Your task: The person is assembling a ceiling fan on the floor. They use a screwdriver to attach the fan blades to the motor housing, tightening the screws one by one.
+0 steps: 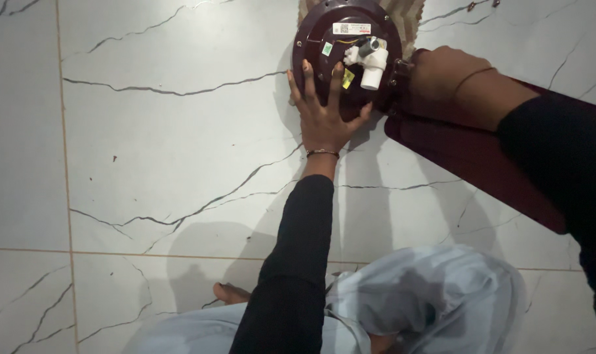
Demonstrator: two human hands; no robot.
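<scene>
Left hand [324, 108] spread flat, fingers splayed, pressing on dark maroon fan motor housing [330, 33] lying on marble floor [166, 131]. Right hand [439, 75] closed around blade bracket beside housing, above maroon blade [475, 164].

ceiling fan motor [337, 49] on floor [147, 151], over a mat [412, 13] behind; left hand [324, 115] flat on it, right hand [442, 78] at its right, blade [468, 157] extending right

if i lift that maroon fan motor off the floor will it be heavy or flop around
The maroon fan motor looks like a rigid round housing, probably heavy for its size. The long blade fixed at its right side would likely make it lopsided. On glossy marble tiles it may slide when pushed.
</scene>
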